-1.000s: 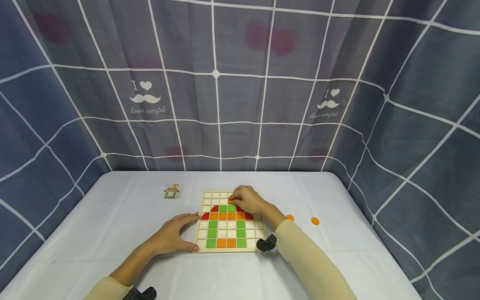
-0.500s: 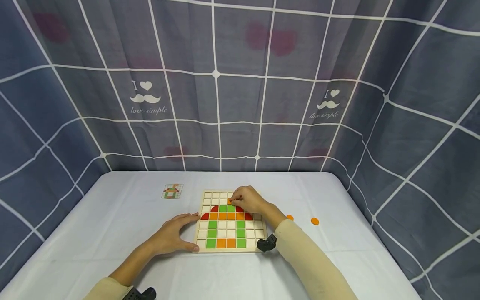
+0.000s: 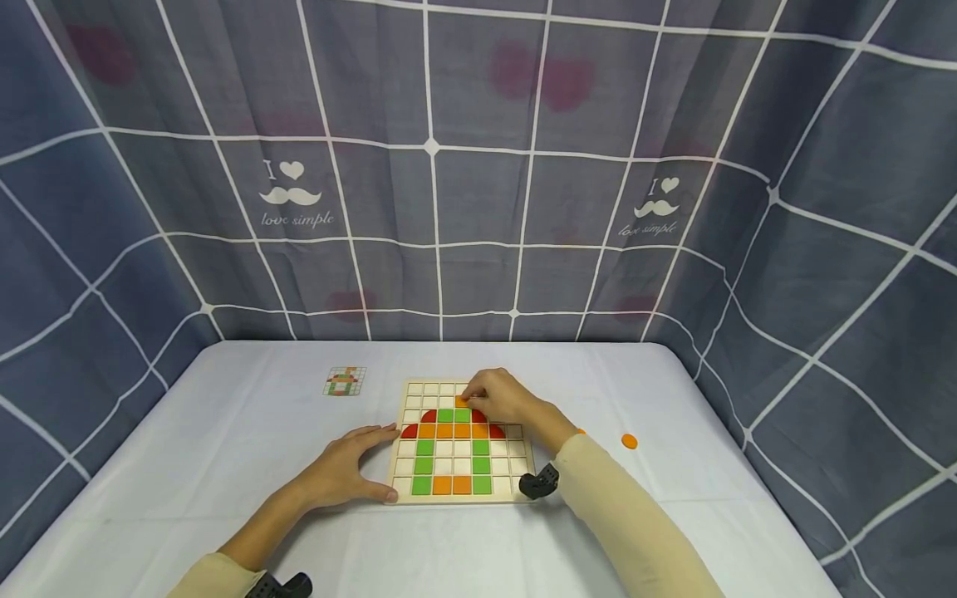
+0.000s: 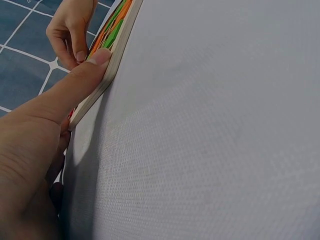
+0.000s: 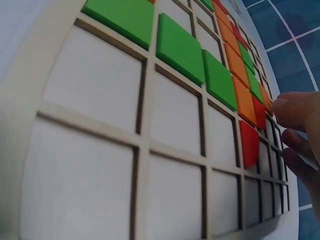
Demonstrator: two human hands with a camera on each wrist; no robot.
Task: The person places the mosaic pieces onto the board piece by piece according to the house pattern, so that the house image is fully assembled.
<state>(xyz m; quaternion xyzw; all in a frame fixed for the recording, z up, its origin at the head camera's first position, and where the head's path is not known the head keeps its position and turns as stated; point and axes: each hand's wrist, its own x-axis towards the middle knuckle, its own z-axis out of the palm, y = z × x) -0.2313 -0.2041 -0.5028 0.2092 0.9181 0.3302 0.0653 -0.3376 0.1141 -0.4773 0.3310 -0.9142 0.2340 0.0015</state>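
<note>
A wooden grid board (image 3: 441, 501) with red, green and orange tiles in its cells lies on the table. My left hand (image 3: 340, 469) rests against its left side, fingers along the edge; in the left wrist view the thumb (image 4: 80, 82) lies over the rim. Toward the far side of the board, my right hand (image 3: 497, 394) pinches an orange tile (image 3: 460, 402) just beyond the green tiles (image 3: 453, 414). The hand covers part of that tile. In the right wrist view, the fingertips (image 5: 285, 107) meet the orange tile behind the red ones.
A loose orange piece (image 3: 630, 441) lies on the white tablecloth (image 3: 449, 548) to the right; another is mostly hidden by the right wrist. A small pattern card (image 3: 344, 381) lies left of the board. Grid-patterned curtains (image 3: 478, 191) stand around the table.
The right hand has shifted slightly right, and more of the orange tile shows. Its wrist now covers more of the nearer loose orange piece. The left hand has stayed put.
</note>
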